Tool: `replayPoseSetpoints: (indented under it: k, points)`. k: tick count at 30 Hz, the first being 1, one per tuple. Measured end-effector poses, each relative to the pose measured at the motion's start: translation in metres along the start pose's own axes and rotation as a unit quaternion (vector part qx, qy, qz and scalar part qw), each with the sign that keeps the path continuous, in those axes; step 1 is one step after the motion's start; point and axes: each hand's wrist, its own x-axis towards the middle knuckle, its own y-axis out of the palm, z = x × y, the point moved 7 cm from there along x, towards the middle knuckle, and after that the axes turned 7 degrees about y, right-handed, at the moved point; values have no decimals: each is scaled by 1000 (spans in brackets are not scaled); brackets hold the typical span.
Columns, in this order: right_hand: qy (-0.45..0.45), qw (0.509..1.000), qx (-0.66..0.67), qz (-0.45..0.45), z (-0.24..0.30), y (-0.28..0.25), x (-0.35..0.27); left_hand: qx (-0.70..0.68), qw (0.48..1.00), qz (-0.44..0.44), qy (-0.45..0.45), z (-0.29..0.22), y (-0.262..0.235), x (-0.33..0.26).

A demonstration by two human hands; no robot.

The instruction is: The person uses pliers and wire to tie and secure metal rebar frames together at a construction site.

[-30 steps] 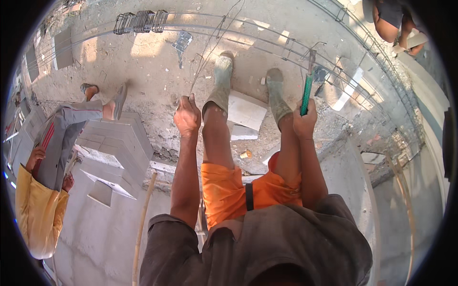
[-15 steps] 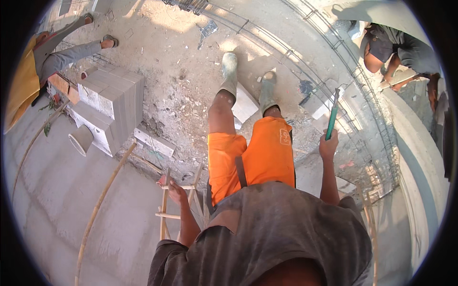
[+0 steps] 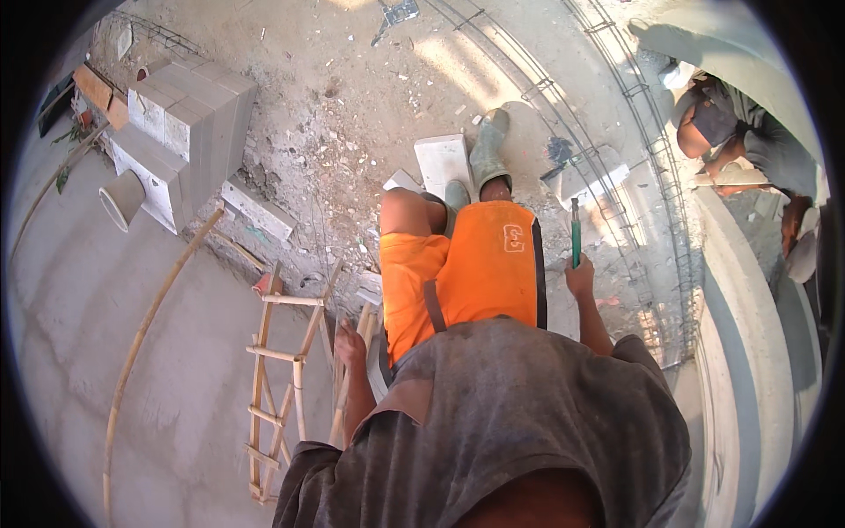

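Pale blocks point(image 3: 198, 123) are stacked far left, a wooden frame point(image 3: 275, 354) near left; at right a green-handled tool point(image 3: 576, 239) is gripped in the right hand point(image 3: 579, 277); I cannot tell if the left hand point(image 3: 351, 343), beside the frame, grips anything

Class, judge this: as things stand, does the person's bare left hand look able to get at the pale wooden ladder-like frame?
Probably yes: the bare left hand is close beside the pale wooden ladder-like frame, and nothing visible blocks the way, though contact is unclear.
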Motion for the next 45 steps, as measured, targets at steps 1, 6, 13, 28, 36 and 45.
replayPoseSetpoints:
  k: [1, 6, 13, 28, 36, 45]
  points:
    - [6, 1000, 4, 5, 0, -2, 3, 0, 1000, 7, -1, 0, 2, -1]
    - [86, 995, 39, 1, 2, -18, 6, 35, 998, 49, 16, 7, 14, 4]
    - [126, 992, 19, 17, 6, -19, -4, 30, 997, 70, 26, -1, 20, 24]
    - [47, 999, 11, 8, 84, -14, 26, 172, 946, 1, 275, 74, 23, -10]
    - [82, 996, 2, -25, 120, 33, -17, 71, 976, 54, 198, 110, -24, 129]
    - [206, 971, 112, -37, 211, 115, -123, -202, 960, -38, 190, 8, -178, 412]
